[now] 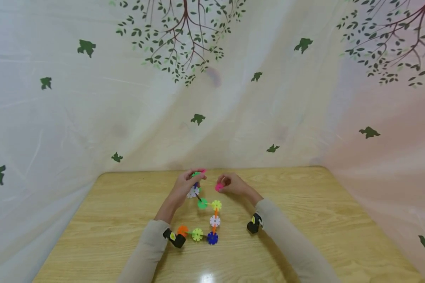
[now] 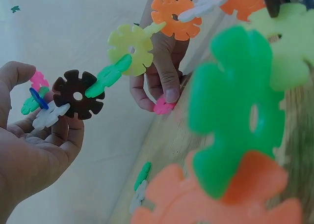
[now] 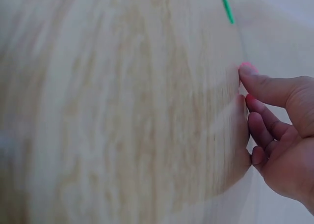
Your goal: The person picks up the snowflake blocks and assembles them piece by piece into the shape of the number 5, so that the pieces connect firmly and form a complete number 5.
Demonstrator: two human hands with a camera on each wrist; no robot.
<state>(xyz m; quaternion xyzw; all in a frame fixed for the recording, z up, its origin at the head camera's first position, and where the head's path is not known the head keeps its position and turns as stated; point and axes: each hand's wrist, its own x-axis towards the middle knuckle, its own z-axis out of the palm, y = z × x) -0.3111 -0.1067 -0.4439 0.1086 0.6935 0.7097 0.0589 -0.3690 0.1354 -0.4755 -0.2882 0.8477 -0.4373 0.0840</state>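
Observation:
A chain of notched plastic snowflake discs winds over the table, with a blue disc (image 1: 212, 237) at its near corner and an orange disc (image 1: 182, 230) by the left wrist. My left hand (image 1: 184, 188) holds the chain's far end between thumb and fingers. In the left wrist view, a pink disc (image 2: 39, 80) is at that end, followed by green, blue and white discs and a black disc (image 2: 78, 95). To the right, my right hand (image 1: 234, 184) pinches a separate pink snowflake disc (image 1: 219, 186) between thumb and fingers, close to the tabletop and apart from the chain.
The wooden table (image 1: 304, 220) ends at a pale curtain (image 1: 226, 141) printed with leaves and branches. A green disc (image 2: 143, 176) and a white disc (image 2: 139, 196) lie touching on the tabletop near the hands. Each wrist carries a small black camera (image 1: 254, 224).

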